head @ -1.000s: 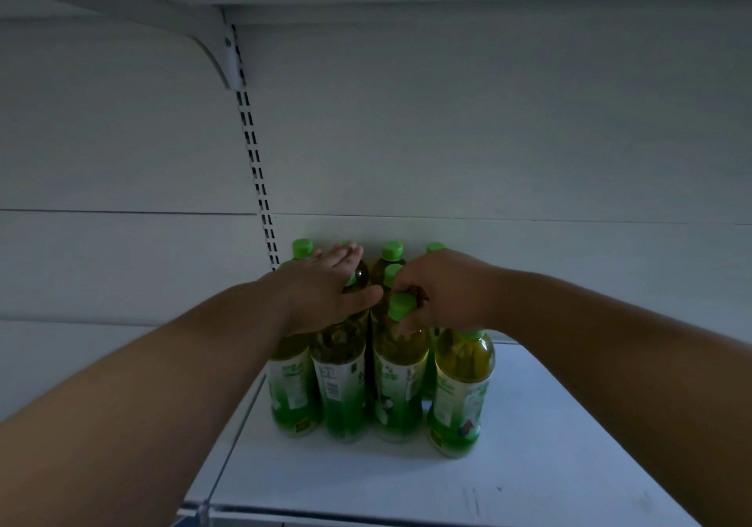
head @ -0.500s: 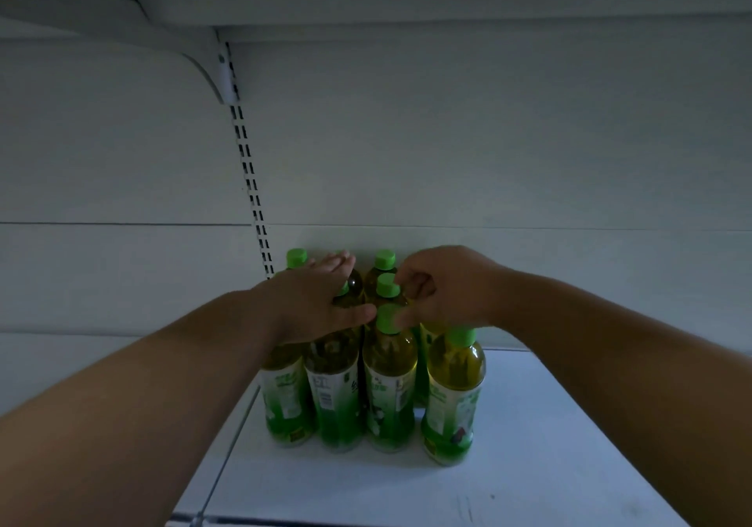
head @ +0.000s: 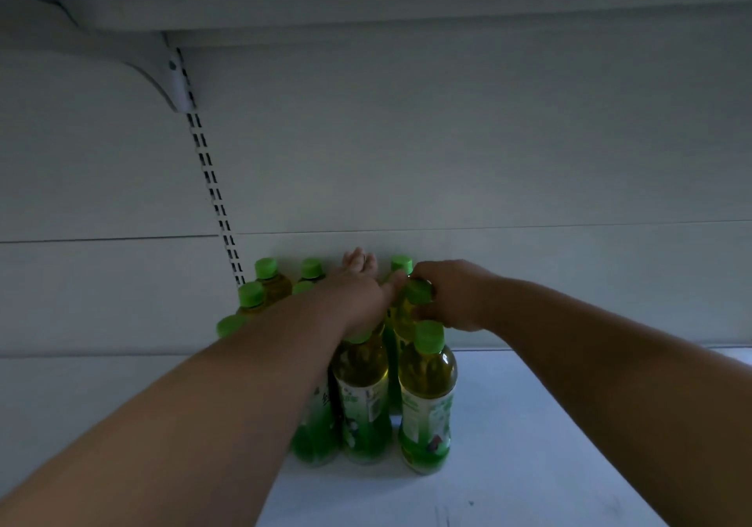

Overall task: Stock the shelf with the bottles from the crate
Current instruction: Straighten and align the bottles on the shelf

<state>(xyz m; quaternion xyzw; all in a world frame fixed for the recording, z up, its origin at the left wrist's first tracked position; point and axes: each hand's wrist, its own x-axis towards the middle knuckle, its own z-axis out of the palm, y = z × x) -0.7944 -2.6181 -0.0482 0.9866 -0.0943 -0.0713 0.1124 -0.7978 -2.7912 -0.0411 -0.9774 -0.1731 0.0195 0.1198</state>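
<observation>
Pushing the green tea bottles into neat rows on the shelf.

The left hand lies flat over the caps, fingers straight. The right hand grips one bottle's top. Next, I think: let go and fetch more. The crate is out of sight, and arms hide some bottles.

left hand: palm hid the cap beneath | right hand: fingertips unseen behind bottle | labels unreadable

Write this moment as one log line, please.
left hand: flat on bottles | right hand: gripping bottle top | shelf
</observation>
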